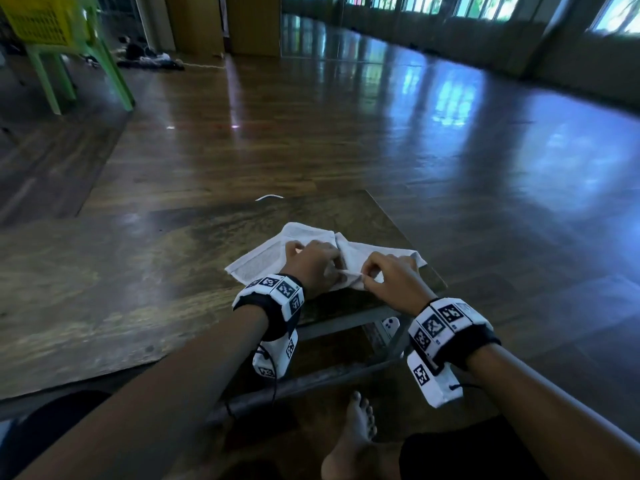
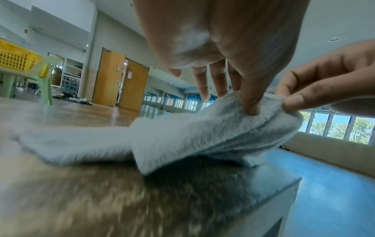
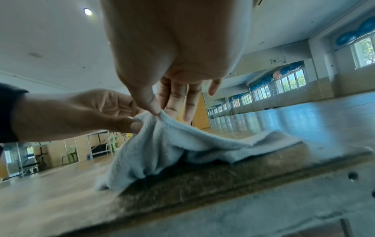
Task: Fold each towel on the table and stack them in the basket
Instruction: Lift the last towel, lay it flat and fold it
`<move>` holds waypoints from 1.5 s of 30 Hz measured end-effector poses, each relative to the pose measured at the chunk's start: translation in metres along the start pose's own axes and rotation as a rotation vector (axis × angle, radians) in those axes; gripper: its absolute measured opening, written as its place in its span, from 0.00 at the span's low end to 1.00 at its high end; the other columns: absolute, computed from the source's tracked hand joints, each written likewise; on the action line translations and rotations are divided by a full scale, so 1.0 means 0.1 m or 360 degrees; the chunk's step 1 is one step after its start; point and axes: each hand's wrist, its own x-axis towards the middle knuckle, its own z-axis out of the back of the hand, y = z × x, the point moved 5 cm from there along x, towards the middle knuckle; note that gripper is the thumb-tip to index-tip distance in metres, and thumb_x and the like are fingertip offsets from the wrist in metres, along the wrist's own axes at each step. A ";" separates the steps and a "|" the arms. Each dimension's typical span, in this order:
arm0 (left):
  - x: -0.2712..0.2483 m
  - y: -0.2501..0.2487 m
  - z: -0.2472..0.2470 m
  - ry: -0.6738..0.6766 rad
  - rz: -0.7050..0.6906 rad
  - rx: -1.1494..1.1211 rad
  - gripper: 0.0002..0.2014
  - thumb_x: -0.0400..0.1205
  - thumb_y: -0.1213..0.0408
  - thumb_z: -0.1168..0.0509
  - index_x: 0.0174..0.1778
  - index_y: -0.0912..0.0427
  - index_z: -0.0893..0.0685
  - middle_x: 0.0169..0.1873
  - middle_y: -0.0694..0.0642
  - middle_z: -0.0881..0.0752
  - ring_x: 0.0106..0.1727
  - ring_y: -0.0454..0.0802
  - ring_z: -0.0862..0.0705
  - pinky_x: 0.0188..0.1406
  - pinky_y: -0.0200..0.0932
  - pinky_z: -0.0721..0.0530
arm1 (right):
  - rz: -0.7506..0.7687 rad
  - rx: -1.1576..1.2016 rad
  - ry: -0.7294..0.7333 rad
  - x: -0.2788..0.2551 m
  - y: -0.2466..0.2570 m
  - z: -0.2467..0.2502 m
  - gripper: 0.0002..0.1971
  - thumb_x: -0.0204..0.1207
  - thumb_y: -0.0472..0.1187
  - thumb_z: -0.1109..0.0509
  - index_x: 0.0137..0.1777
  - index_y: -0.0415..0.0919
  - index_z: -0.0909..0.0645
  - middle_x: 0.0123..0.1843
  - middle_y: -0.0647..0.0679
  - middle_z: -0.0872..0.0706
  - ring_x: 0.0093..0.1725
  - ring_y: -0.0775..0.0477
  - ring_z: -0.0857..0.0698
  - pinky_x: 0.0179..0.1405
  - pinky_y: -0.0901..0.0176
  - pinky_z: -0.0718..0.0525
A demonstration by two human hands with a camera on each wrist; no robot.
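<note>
A white towel (image 1: 263, 261) lies rumpled on the wooden table (image 1: 138, 271) near its right front corner. My left hand (image 1: 318, 268) pinches its near edge between thumb and finger. My right hand (image 1: 384, 275) pinches the same edge just to the right, the two hands almost touching. In the left wrist view the towel (image 2: 202, 136) rises in a fold to my left hand's fingertips (image 2: 250, 110), with the right hand (image 2: 316, 89) beside it. In the right wrist view the towel (image 3: 172, 144) hangs from my right hand's thumb (image 3: 151, 107), the left hand (image 3: 85, 113) at its side. The yellow basket (image 1: 38, 19) sits on a green chair far left.
The green plastic chair (image 1: 86, 71) stands on the glossy wooden floor beyond the table. My bare foot (image 1: 353, 441) rests below the table's metal frame (image 1: 346, 323). Wooden doors (image 2: 123, 83) and mirrors line the far wall.
</note>
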 end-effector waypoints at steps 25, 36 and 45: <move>-1.22 -0.13 3.41 -0.0651 -0.0014 -0.0515 0.14 0.73 0.50 0.30 0.32 0.53 0.26 0.33 0.54 0.21 0.37 0.50 0.23 0.37 0.45 0.24 | 0.1026 0.0275 -0.0250 0.50 2.78 2.32 0.03 0.77 0.39 0.31 0.48 0.43 0.16 0.45 0.50 0.15 0.49 0.49 0.17 0.58 0.49 0.21; -2.21 0.48 3.70 -0.0572 0.0504 0.0250 0.12 0.74 0.50 0.29 0.31 0.43 0.25 0.33 0.41 0.22 0.34 0.36 0.25 0.36 0.37 0.30 | 0.1045 0.0264 -0.0197 0.53 2.98 2.21 0.02 0.77 0.38 0.31 0.46 0.44 0.17 0.44 0.50 0.15 0.49 0.48 0.17 0.47 0.63 0.22; -2.55 0.70 3.86 -0.0661 0.0590 0.0449 0.09 0.78 0.52 0.33 0.41 0.54 0.16 0.38 0.50 0.14 0.41 0.47 0.17 0.42 0.36 0.27 | 0.0602 0.0086 -0.0366 0.90 2.42 2.06 0.11 0.77 0.44 0.32 0.35 0.58 0.24 0.38 0.60 0.18 0.51 0.47 0.18 0.65 0.34 0.30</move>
